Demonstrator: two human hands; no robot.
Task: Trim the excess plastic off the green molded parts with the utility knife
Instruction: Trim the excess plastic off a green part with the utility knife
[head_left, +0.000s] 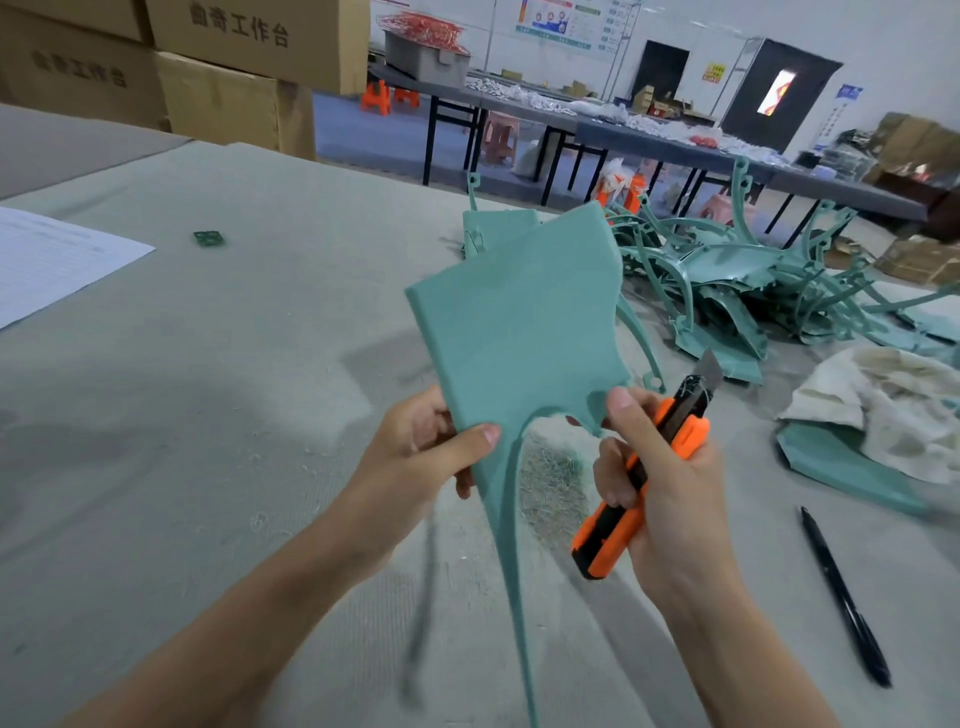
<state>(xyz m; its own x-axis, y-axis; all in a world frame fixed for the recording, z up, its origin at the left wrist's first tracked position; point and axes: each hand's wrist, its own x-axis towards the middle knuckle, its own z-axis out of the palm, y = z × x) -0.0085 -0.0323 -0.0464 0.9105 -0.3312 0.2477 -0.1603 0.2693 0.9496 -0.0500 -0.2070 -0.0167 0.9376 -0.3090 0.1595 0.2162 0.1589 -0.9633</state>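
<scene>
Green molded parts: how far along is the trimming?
Done: plastic shavings on the grey table suggest cuts already made. In hand: the left hand holds a flat green molded panel; the right hand grips the orange utility knife, blade out, off the plastic. Left: its long thin strip, still attached; the heap of green parts beyond, state unclear.

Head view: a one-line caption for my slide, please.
Left hand holds flat green molded plastic part; right hand grips orange utility knife.

One utility knife (687, 437), one pen (842, 597)
</scene>
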